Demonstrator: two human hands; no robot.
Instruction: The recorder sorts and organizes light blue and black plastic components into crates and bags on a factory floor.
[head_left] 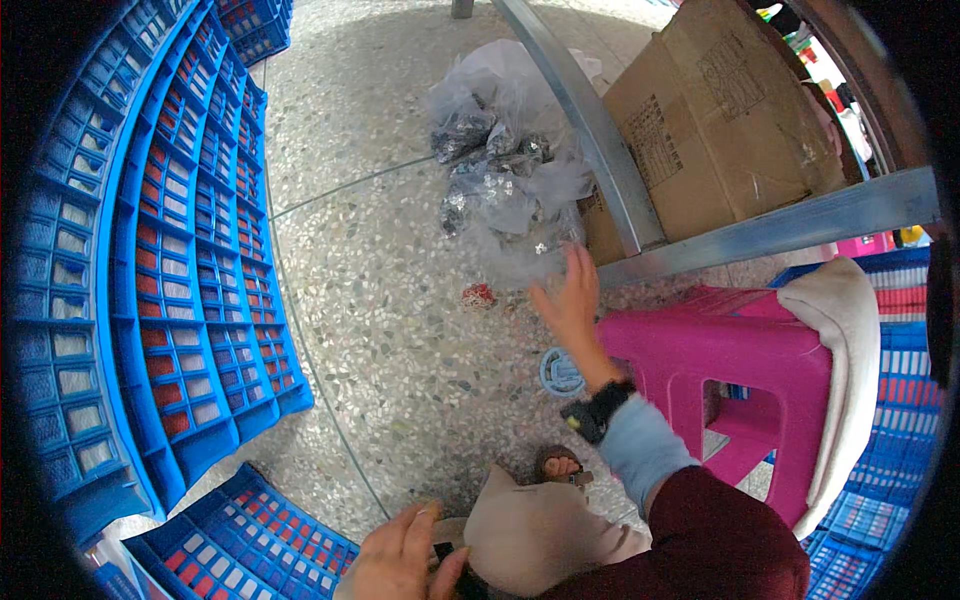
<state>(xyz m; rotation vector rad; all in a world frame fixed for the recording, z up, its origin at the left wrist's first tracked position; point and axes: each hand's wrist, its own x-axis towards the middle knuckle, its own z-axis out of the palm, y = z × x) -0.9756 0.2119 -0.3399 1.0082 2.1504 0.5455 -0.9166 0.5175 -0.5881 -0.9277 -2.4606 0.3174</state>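
Observation:
My right hand (pixel 572 305) reaches forward over the floor, fingers stretched and apart, nothing in it. Just beyond its fingertips lie clear plastic bags (pixel 515 190) filled with many small dark and silvery pieces, too small to name. A dark band circles my right wrist. Low in the view, my left hand (pixel 398 555) is beside my light-clothed knee (pixel 535 530), its thumb and fingers apart. Between them a small black patch shows, which I cannot make out; I see nothing clearly held.
Blue plastic crates (pixel 205 250) stand along the left, another crate (pixel 240 540) nearer. A magenta stool (pixel 660 350) with a whitish cushion (pixel 850 340) is at right. Behind it stand a metal frame (pixel 780 222) and cardboard box (pixel 720 110). A red-and-white bundle (pixel 478 296) and blue round piece (pixel 562 372) lie on the floor.

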